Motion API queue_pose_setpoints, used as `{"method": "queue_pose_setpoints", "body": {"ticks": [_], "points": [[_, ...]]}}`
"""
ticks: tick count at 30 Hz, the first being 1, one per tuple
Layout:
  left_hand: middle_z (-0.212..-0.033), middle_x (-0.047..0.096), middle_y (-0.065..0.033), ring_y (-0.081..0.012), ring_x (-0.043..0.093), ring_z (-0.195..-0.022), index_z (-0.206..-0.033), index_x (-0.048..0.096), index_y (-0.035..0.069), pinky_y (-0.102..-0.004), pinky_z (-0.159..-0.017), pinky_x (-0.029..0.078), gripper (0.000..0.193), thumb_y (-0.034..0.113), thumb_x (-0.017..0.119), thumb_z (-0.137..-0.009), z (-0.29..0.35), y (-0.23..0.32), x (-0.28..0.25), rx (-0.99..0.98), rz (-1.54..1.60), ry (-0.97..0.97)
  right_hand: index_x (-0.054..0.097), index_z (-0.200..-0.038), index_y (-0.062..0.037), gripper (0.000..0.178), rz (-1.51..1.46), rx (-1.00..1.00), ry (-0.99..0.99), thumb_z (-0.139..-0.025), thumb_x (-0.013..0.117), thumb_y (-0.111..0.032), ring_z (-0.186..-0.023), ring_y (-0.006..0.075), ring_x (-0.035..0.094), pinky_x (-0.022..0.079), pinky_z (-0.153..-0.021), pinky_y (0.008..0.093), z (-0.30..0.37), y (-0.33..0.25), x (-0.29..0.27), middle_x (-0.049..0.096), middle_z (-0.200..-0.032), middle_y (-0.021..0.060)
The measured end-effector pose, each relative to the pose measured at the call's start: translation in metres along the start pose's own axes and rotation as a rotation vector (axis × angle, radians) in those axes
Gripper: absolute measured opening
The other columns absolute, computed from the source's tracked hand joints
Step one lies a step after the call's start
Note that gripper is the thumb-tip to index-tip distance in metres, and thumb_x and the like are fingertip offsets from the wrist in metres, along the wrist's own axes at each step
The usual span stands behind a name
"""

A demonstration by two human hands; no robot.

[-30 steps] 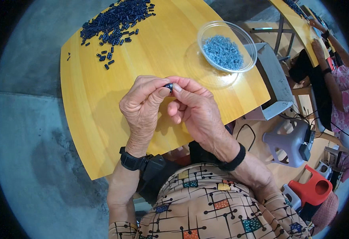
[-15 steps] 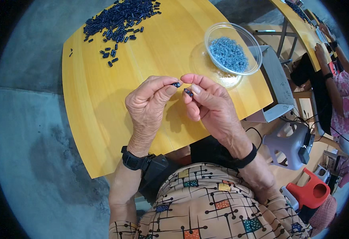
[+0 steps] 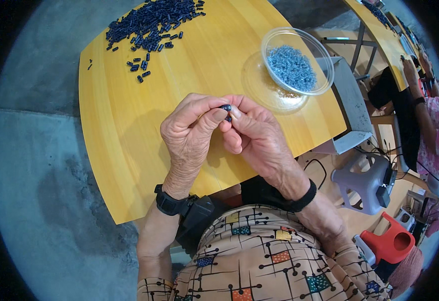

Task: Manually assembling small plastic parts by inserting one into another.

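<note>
My left hand pinches a small dark cylindrical piece between thumb and fingertips. My right hand is closed against it, its thumb and index fingertips meeting the right end of that piece. A second dark piece shows just below, at my right fingers. Whether the two pieces touch, and what the right fingertips pinch, I cannot tell. Both hands are over the yellow table. Beyond them, at the far left, lies a heap of similar dark cylindrical pieces.
On the table's right side, a clear plastic bowl holds many tiny translucent bluish parts. A grey box-like bin stands beyond the right edge. Stools, one grey and one red, and cables are farther right. Another person sits at a neighbouring table.
My right hand has moved left and its fingertips have met those of my left hand. The gap between the two hands has closed. The left hand keeps its dark piece.
</note>
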State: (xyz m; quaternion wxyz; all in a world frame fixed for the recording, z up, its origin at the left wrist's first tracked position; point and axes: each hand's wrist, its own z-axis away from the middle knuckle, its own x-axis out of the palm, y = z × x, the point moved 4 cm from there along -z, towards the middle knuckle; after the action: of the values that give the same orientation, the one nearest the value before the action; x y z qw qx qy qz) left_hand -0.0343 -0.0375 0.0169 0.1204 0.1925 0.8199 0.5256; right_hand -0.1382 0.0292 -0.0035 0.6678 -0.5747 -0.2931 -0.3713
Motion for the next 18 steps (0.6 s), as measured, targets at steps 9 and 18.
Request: {"method": "queue_pose_setpoints", "body": {"ticks": [9,18], "points": [[-0.079,0.064,-0.0059,-0.0121,0.058,-0.073,-0.087,0.067,-0.001,-0.0220,-0.066,0.046,0.009,0.000,0.069,-0.078,0.000,0.000,-0.005,0.010,-0.082,0.100,0.053,-0.106,-0.0004,0.019,0.242,-0.171,0.134,-0.092,0.056,-0.012,-0.062,0.0081,0.058,0.047,-0.054,0.0186,0.008,-0.003,0.003,0.061,-0.081,0.0043],[-0.079,0.065,-0.0060,-0.0125,0.059,-0.074,-0.087,0.068,0.000,-0.0221,-0.066,0.046,0.010,0.000,0.071,-0.077,-0.001,0.001,-0.004,0.014,-0.114,0.078,0.059,-0.094,0.0011,0.011,0.510,-0.337,0.173,-0.085,0.063,-0.003,-0.067,0.0073,0.060,0.048,-0.056,0.0189,0.004,-0.010,0.003,0.062,-0.079,0.0025]]}}
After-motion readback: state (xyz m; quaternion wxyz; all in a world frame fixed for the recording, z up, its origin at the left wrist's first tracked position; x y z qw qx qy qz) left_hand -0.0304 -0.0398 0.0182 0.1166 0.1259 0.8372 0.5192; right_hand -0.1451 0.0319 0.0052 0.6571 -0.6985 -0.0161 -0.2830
